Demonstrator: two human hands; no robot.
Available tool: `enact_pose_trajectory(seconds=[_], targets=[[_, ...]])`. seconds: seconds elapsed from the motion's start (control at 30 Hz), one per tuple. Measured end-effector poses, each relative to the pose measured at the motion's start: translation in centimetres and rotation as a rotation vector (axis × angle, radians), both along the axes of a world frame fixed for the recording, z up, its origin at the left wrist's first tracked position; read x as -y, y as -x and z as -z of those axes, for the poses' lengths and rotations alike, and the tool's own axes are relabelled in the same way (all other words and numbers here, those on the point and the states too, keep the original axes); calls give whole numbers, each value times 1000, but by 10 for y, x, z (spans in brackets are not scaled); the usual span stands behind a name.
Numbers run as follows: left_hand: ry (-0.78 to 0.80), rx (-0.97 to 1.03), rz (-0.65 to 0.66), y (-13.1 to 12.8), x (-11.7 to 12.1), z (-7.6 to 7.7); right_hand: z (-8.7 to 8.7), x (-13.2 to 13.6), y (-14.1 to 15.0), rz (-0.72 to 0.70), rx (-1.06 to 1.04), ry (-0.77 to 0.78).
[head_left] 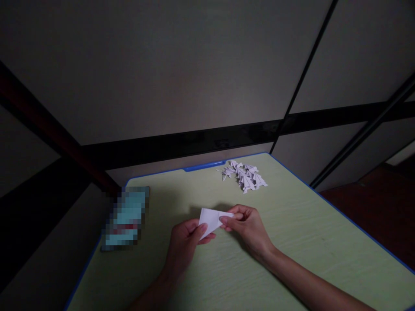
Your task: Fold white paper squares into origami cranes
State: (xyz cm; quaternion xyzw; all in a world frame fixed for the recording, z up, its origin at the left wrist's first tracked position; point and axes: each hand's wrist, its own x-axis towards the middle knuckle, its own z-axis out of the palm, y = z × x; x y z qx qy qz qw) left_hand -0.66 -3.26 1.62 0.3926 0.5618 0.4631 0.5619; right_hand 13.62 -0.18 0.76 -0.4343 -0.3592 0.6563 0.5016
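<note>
The left hand (185, 245) and the right hand (248, 226) are both closed, with thumbs pressing on one folded white paper (210, 220). This paper is between them, over the green surface (292, 242). Behind it, near the far edge, lies a pile of small folded papers (247, 176).

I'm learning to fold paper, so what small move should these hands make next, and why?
Perhaps the right hand should press its thumb lightly along the white paper: the thumb rests beside an apparent crease, and the left hand pinches the other end.
</note>
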Motion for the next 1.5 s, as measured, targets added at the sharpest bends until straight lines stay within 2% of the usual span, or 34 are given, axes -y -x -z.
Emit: enact_pose_trajectory(seconds=[0.23, 0.4, 0.5, 0.73, 0.93, 1.17, 1.33, 1.5], targets=[[36, -19, 106, -2, -1, -1, -3, 5, 0, -90, 112, -15], [20, 10, 79, -1, -1, -1, 6, 1, -1, -202, -44, -29], [10, 53, 108, 1, 0, 1, 12, -3, -3, -243, -110, -71], [8, 68, 106, -1, 0, 2, 11, 0, -2, -232, -67, -125], [16, 26, 104, -1, 1, 0, 8, 2, 1, -153, -38, -106], [-10, -59, 124, 1, -2, -1, 7, 3, 0, -206, 35, -109], [18, 31, 226, 4, -2, -5, 8, 0, -4, -357, -90, -184], [12, 65, 259, 3, -1, -8, 6, -1, -5, -378, -189, -172]])
